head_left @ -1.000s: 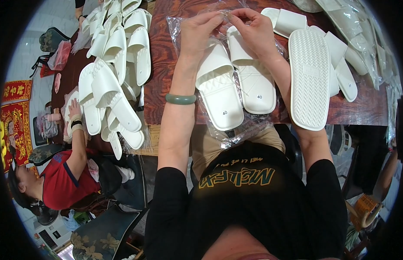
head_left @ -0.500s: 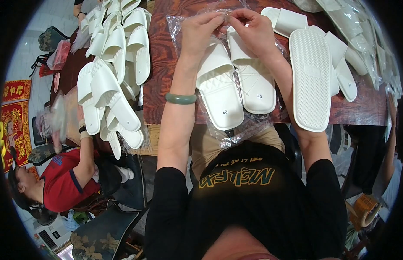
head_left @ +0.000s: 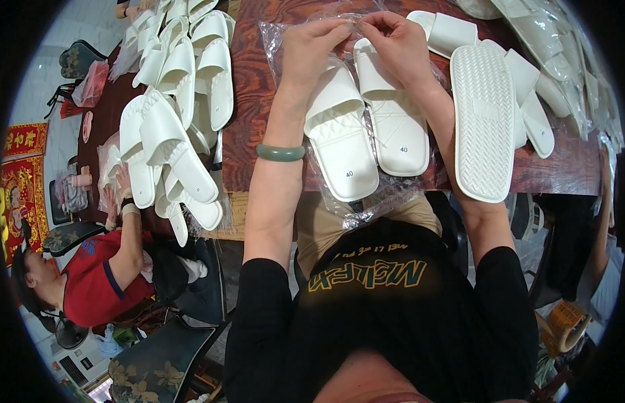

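A pair of white slide slippers [head_left: 342,148] lies side by side in front of me on a crinkled clear plastic bag [head_left: 275,40], toes pointing away. Thin pale strands cross the footbeds. Over the toe end, my left hand [head_left: 309,54] and my right hand [head_left: 398,50] meet, fingertips pinched close together. What they pinch is too small to make out; the clear plastic lies around and behind them. A green bangle [head_left: 281,153] circles my left wrist. Close by my right forearm, another white slipper [head_left: 482,124] shows its woven-pattern sole.
Many white slippers [head_left: 178,74] are heaped at the left of the dark red wooden table [head_left: 248,101]. More slippers [head_left: 453,33] and plastic-wrapped ones [head_left: 547,54] lie at the far right. A co-worker in a red shirt [head_left: 101,282] sits at the left, hands by plastic.
My hands stay nearly in place, fingertips still together, and the slippers have barely shifted. At the left, the co-worker's hands and the plastic near them have moved.
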The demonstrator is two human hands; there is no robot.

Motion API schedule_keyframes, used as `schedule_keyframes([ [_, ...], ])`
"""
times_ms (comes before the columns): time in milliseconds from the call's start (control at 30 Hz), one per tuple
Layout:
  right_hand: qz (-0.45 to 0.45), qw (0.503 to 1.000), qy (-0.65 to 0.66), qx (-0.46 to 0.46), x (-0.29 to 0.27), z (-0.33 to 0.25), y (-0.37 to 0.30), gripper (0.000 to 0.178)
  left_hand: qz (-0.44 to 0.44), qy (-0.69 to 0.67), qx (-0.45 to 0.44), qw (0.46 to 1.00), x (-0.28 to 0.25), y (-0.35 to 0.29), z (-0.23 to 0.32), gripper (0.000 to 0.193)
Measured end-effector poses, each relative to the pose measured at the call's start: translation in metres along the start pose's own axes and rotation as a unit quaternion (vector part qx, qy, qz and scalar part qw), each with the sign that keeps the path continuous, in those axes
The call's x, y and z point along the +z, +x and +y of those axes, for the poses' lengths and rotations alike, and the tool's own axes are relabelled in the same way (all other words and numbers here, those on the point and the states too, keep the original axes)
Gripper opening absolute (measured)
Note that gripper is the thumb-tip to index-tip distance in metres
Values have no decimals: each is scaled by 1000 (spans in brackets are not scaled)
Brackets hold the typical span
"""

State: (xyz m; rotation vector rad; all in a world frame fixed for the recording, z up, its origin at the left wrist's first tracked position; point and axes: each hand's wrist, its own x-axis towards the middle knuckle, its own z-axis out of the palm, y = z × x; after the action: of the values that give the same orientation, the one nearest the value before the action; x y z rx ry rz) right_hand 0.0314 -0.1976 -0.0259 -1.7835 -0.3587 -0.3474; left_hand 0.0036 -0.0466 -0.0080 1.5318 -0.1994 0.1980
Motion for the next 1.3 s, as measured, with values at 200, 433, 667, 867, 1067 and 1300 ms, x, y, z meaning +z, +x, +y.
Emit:
schedule_keyframes([
  [200,-41,999,18,-14,-3,0,-1,21,-7,6,0,1000,-1,-1,1,15],
  [433,-34,992,-117,-32,-4,-2,1,26,150,-133,102,974,-26,6,12,13],
  [667,0,978,171,118,-21,10,13,20,18,-379,256,889,-93,-44,135,16],
  [867,-10,956,262,131,-3,17,16,18,-84,22,286,954,-39,-169,134,15],
  [1067,17,930,329,160,-22,18,17,18,-52,582,-84,807,38,-101,51,58],
  [1300,-133,946,228,188,-15,28,15,33,100,558,-7,823,41,-96,1,33],
])
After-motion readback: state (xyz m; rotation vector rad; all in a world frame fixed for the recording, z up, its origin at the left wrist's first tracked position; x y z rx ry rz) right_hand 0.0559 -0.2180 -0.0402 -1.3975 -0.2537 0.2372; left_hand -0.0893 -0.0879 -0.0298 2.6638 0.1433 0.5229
